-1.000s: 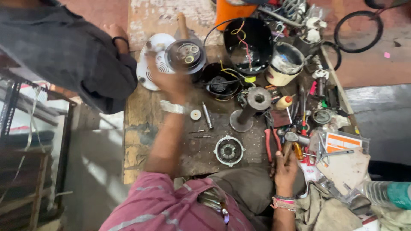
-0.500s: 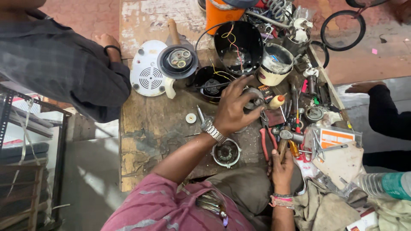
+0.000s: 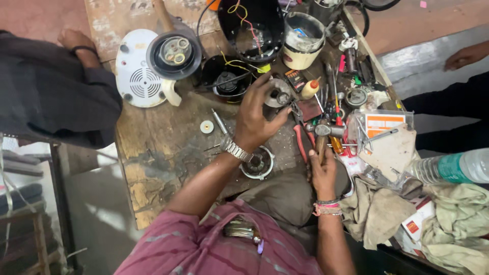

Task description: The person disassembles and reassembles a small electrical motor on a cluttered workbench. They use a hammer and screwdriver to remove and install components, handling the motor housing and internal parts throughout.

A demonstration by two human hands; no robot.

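Left fingers (image 3: 275, 94) now on the round metal motor part (image 3: 277, 97), no longer up at the white mixer base (image 3: 140, 76).

Curled around that grey disc near mid-bench, thumb under, tips on the rim, so holding it rather than just resting. Moved down and right from the mixer base within the last second; base now left alone at the bench's (image 3: 153, 163) far left. Right hand (image 3: 322, 170) wrapped on a hammer handle (image 3: 320, 147), head (image 3: 323, 130) just beside red-handled pliers (image 3: 301, 140), same spot as before. Round ring-shaped part (image 3: 258, 164) lying under the left wrist (image 3: 234, 148). Tight quarters: black housing with wires (image 3: 252, 28) right behind, tool clutter to the right, cloth (image 3: 377, 209) at the near edge. Only open wood on the left front, by a small white disc (image 3: 207, 127).
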